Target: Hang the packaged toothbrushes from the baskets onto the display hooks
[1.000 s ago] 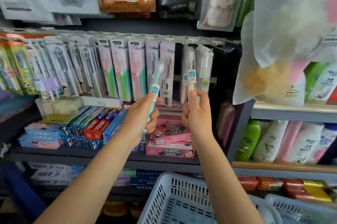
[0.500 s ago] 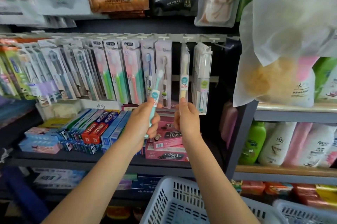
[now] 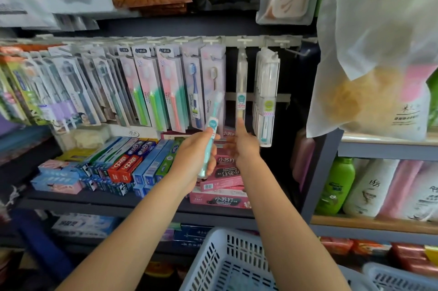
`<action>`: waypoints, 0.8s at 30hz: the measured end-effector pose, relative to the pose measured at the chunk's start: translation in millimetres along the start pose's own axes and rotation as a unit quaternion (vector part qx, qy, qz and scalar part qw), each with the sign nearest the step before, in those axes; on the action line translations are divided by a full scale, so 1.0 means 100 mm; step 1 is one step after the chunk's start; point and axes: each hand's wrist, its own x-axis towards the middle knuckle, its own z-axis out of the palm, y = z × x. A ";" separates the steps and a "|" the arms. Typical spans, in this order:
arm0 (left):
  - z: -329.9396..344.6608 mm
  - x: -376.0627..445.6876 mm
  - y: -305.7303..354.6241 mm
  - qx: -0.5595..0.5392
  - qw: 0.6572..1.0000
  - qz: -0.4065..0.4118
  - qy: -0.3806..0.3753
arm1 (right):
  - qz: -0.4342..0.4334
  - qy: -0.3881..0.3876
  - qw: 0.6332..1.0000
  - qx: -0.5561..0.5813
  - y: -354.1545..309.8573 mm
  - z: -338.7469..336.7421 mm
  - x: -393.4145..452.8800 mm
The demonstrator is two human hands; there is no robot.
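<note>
White slotted plastic basket (image 3: 227, 260) sits low centre. Both forearms reach up twd hook rail. Left hand (image 3: 194, 160) grips teal toothbrush in clear pack (image 3: 211, 134), tilted. Right hand (image 3: 244, 146), blurred, fingers at bottom of clear-packed cream toothbrush (image 3: 241, 91) hanging on white hook (image 3: 242, 41); grip unclear.

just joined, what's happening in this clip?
A person is stocking toothbrushes on a shop's display hooks. The left hand grips a teal packaged toothbrush, not yet hung. The right hand reaches up with a finger at the bottom of a clear-packed toothbrush that hangs from a hook; motion blur hides whether it touches. A white basket sits below, in front of the shelves.
</note>
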 end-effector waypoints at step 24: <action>0.13 0.23 0.32 0.037 0.992 0.109 -0.058 | -0.305 -0.037 0.951 -0.035 -0.61 -0.07 -0.68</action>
